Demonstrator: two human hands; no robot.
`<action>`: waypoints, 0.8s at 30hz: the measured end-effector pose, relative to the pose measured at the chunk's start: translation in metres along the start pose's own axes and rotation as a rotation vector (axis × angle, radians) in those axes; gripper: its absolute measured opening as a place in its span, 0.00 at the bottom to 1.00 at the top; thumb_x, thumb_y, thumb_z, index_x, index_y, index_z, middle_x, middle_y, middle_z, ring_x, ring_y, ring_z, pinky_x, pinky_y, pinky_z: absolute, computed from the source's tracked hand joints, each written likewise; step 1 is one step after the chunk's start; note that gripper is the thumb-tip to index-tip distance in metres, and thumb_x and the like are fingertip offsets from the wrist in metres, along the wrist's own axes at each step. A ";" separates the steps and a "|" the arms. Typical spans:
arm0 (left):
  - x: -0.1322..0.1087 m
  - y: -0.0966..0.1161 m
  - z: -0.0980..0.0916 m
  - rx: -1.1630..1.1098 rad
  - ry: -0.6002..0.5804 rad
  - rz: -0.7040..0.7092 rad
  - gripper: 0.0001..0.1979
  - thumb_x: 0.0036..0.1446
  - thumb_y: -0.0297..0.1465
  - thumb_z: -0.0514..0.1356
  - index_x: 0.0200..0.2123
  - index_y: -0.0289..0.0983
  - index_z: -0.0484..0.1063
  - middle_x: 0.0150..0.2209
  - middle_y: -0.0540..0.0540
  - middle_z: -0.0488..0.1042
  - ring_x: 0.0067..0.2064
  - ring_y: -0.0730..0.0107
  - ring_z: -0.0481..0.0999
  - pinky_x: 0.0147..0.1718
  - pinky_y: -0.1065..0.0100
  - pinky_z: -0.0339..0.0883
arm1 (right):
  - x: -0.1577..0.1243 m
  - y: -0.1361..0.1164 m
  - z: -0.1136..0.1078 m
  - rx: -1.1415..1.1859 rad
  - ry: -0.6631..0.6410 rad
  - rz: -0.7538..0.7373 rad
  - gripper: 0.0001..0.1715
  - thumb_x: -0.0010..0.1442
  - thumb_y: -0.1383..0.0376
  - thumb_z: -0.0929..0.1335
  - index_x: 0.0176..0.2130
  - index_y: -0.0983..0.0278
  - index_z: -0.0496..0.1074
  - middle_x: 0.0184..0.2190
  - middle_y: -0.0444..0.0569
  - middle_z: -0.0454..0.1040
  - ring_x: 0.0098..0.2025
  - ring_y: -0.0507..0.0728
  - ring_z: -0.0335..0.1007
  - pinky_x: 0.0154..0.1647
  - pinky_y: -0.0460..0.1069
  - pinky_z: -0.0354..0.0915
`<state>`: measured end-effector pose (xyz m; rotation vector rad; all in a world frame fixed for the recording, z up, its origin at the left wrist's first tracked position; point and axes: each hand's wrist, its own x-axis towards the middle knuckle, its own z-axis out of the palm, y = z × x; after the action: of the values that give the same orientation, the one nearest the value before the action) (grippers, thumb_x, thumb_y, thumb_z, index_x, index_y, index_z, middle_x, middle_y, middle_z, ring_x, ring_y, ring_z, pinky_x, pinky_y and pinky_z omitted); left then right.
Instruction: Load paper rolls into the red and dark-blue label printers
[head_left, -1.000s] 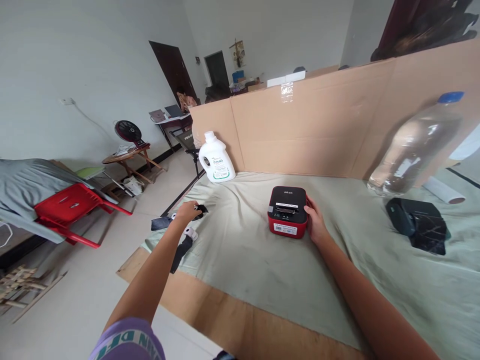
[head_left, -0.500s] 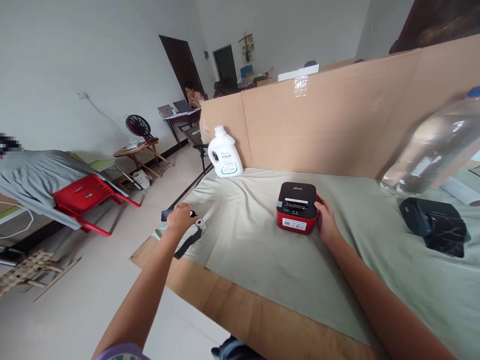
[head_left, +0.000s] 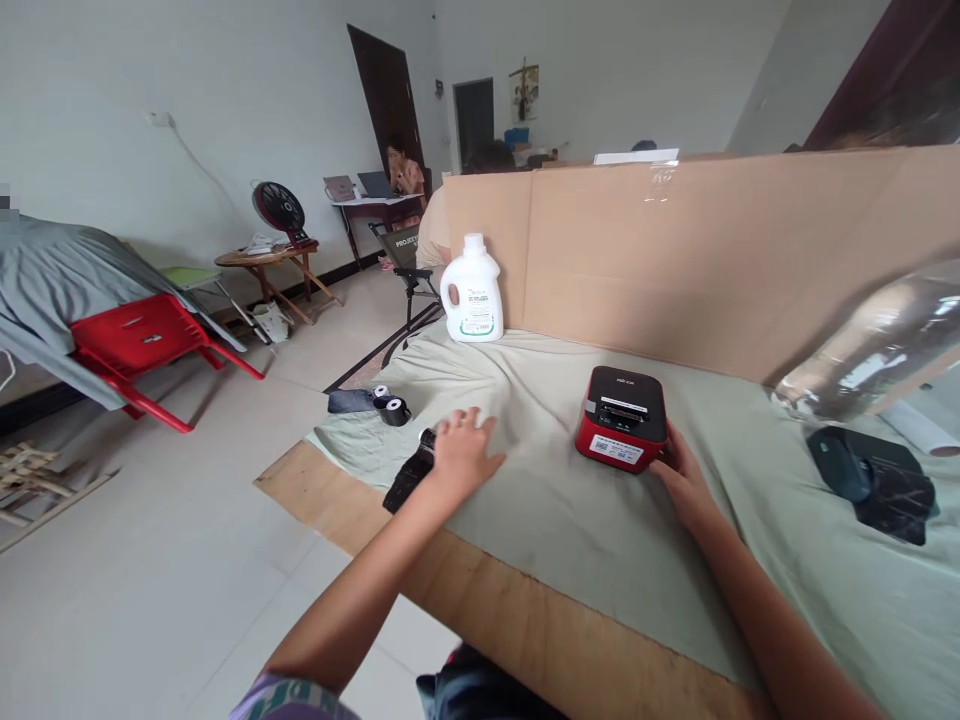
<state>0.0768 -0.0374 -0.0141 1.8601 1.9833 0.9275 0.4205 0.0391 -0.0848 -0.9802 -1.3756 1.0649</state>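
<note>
My left hand [head_left: 466,455] is over the cloth with its fingers spread and nothing in its grasp. Just left of it, partly covered by the wrist and fingers, lies a black strip [head_left: 409,478] with a small roll at its upper end. Farther back are black rolls with white cores [head_left: 393,410] and a dark strip [head_left: 349,401]. My right hand [head_left: 681,475] grips the right side of a red and black printer [head_left: 626,400], thumb at the front corner and the other fingers partly hidden behind it. The printer looks slightly tilted.
A white jug [head_left: 474,295] stands at the back left before a cardboard screen [head_left: 675,250]. A large clear plastic bottle [head_left: 862,340] and a dark device [head_left: 870,480] lie on the right. Bare wood [head_left: 540,610] edges the table's front. People sit beyond.
My left hand has moved right, away from the rolls at the table's left edge, and its fingers have spread. My right hand stays on the printer. The view has shifted.
</note>
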 end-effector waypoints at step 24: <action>-0.009 -0.045 -0.070 0.190 0.249 -0.089 0.25 0.66 0.45 0.48 0.57 0.39 0.71 0.55 0.37 0.71 0.59 0.51 0.67 0.61 0.57 0.58 | 0.002 0.003 0.001 -0.232 0.045 0.071 0.70 0.46 0.51 0.79 0.73 0.51 0.38 0.70 0.54 0.55 0.63 0.69 0.65 0.64 0.67 0.62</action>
<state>0.0010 -0.0636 0.0094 1.8084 2.3560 1.0196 0.4190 0.0416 -0.0874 -1.2223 -1.4588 0.9436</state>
